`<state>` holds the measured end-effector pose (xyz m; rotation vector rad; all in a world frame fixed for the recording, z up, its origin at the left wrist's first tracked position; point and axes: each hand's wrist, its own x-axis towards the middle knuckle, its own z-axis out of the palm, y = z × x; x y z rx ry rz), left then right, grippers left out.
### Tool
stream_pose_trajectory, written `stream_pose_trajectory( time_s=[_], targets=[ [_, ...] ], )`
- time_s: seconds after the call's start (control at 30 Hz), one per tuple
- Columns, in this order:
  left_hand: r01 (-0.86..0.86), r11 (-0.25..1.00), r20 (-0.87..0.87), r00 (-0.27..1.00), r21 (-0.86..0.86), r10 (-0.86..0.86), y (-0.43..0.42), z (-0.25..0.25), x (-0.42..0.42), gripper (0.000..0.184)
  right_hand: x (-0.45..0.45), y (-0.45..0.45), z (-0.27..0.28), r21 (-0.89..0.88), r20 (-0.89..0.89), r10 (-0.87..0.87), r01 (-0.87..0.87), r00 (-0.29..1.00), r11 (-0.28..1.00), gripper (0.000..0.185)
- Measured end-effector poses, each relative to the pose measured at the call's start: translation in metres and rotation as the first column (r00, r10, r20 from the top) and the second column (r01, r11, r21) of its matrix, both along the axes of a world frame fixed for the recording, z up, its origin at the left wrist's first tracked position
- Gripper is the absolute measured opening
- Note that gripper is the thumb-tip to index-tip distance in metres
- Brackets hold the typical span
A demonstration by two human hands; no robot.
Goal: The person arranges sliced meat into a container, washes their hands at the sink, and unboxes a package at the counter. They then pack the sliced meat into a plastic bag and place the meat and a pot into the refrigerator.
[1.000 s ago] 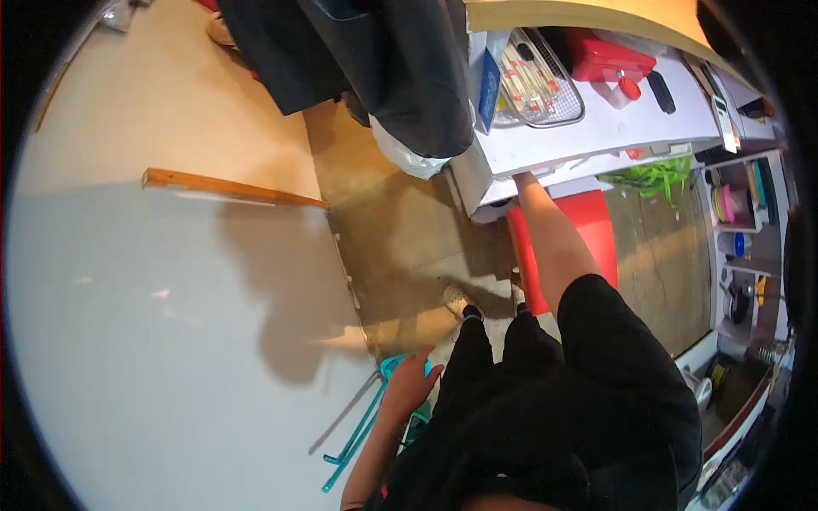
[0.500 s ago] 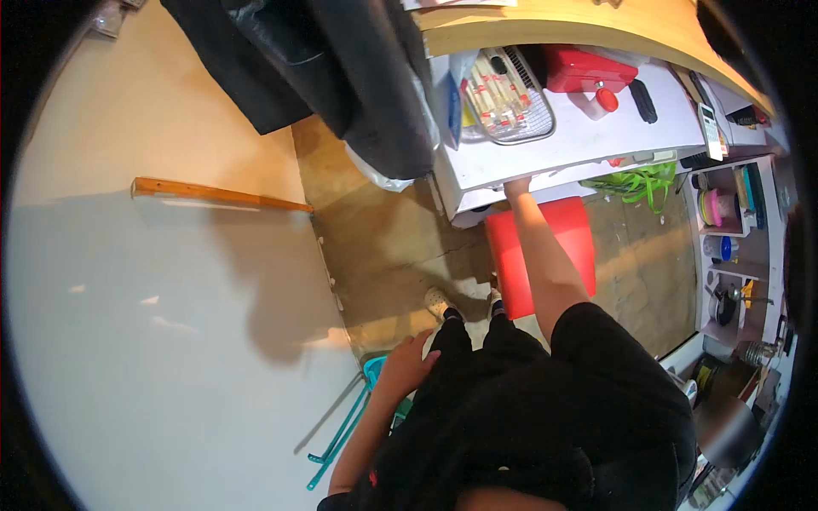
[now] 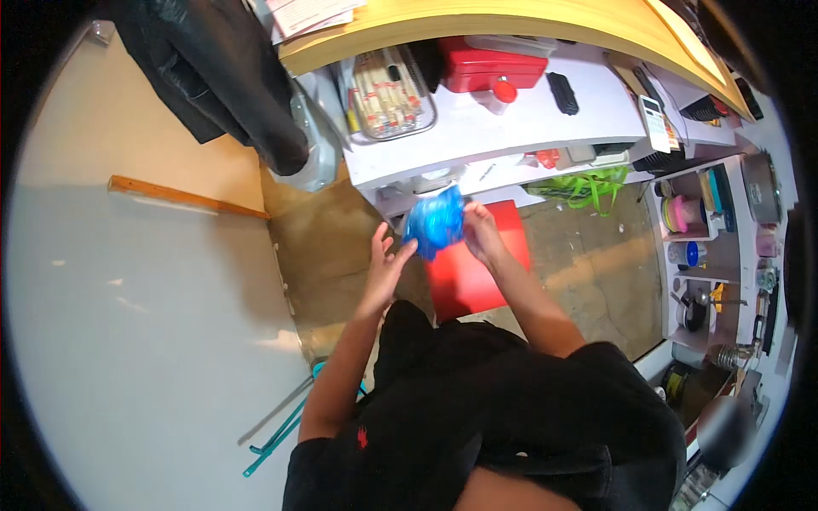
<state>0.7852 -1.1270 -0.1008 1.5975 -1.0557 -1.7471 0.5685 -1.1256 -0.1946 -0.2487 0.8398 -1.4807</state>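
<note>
- Cannot read the surface of the blue packet (image 3: 436, 223), near centre toward 1 o'clock; smeared by motion.
- Cannot tell the thumb of the left hand (image 3: 388, 269) as touching the packet's 8 o'clock edge or just beside it.
- Cannot make out the fingertips of the right hand (image 3: 483, 236) clearly against the packet's 3 o'clock edge.
- Can see the red seat (image 3: 464, 285) only partly, behind packet and black clothing (image 3: 528, 400).
- Cannot see the top of the dark garment (image 3: 196, 68), between 10 and 11 o'clock; cut off above.
- Cannot identify anything under the grey smudge (image 3: 726, 432), 4 o'clock.
- Cannot read the calculator (image 3: 653, 126), 2 o'clock; too small.
</note>
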Motion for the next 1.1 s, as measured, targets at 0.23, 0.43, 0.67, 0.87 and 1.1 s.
stream_pose_trajectory(
  time_s=[0.23,0.43,0.67,0.87,1.1],
  targets=[
    [0.450,0.890,-0.554,0.759,0.065,-0.343,-0.019,0.012,-0.065,0.073,-0.025,0.074,0.090,-0.172,-0.245,0.076,-0.121,0.966,0.978,0.016],
    [0.501,0.863,-0.683,0.650,0.056,-0.333,-0.041,0.057,-0.094,0.058,-0.057,0.097,0.151,-0.175,-0.369,-0.284,0.234,0.885,0.956,0.009],
    [0.593,0.701,-0.440,0.547,-0.396,-0.712,-0.031,0.098,-0.112,0.069,-0.046,0.097,0.195,0.008,-0.782,-0.100,0.171,0.615,0.985,0.015],
    [0.591,0.759,-0.437,0.627,-0.273,-0.645,-0.042,0.108,-0.095,0.062,-0.047,0.095,0.200,-0.049,-0.681,-0.252,0.301,0.688,0.953,0.014],
    [0.667,0.651,-0.461,0.479,-0.362,-0.747,-0.048,0.116,-0.081,0.092,-0.049,0.099,0.225,-0.104,-0.517,-0.332,0.327,0.789,0.939,0.015]
  ],
)
